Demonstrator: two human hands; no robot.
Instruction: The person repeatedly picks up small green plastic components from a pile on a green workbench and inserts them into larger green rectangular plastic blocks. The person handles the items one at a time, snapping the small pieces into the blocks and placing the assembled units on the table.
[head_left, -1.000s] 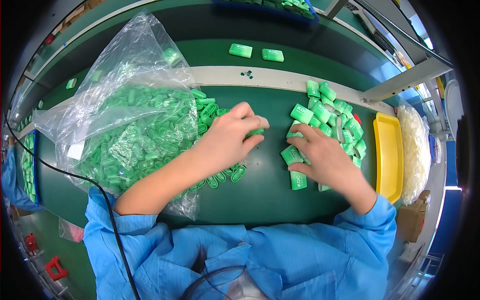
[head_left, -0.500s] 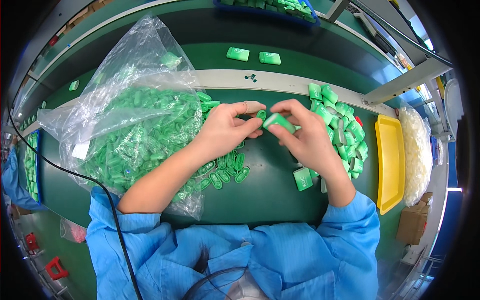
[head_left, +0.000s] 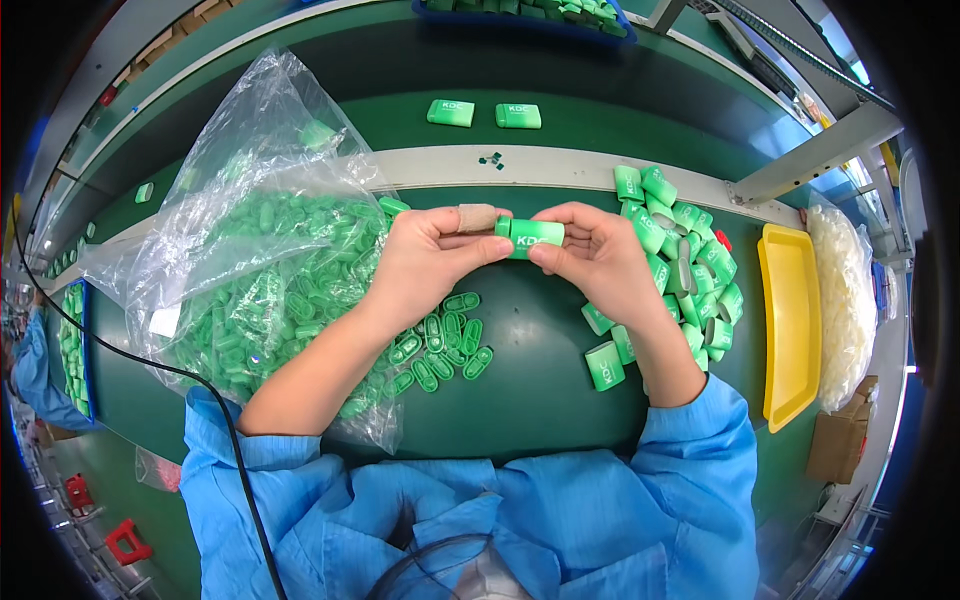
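The head camera looks steeply down and somewhat forward from the person's head, over the green desk (head_left: 540, 410). It is near enough that the left hand (head_left: 425, 247) and right hand (head_left: 603, 257) sit around mid-picture, while the wearer's blue smock (head_left: 430, 520) fills the lower edge. Its fisheye lens bends the white rail (head_left: 570, 168) into an arc and darkens the corners. The view spans widely, from a cut-off blue tray (head_left: 540, 29) at the top to the floor (head_left: 105, 460) at lower left and a yellow tray (head_left: 790, 330) at right.
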